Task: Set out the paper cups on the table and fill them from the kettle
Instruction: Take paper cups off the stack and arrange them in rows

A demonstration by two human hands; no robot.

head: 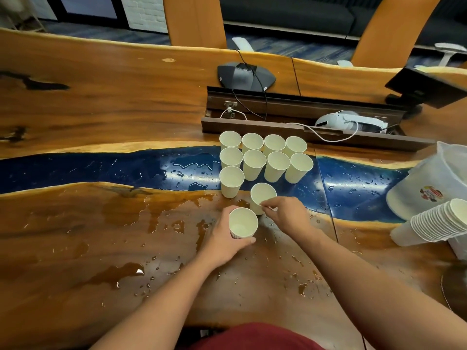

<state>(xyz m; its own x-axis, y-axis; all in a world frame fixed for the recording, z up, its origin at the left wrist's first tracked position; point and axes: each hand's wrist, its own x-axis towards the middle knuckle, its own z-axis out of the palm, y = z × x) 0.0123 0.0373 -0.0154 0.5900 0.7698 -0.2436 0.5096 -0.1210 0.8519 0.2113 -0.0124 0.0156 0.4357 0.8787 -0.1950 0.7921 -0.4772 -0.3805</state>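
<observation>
Several cream paper cups (253,161) stand upright in rows on the wet wooden table (101,223), over its blue resin strip. My left hand (227,242) grips a short nested stack of cups (243,222) just above the table. My right hand (288,214) pinches the rim of a single cup (262,195) that stands just in front of the rows. A translucent plastic kettle (437,180) with a round sticker sits at the right edge, away from both hands.
A long stack of spare cups (439,224) lies on its side at the right. Behind the rows runs an open cable tray (290,122) with a white device (351,122) and cords. A grey conference phone (243,75) sits farther back. Puddles cover the table.
</observation>
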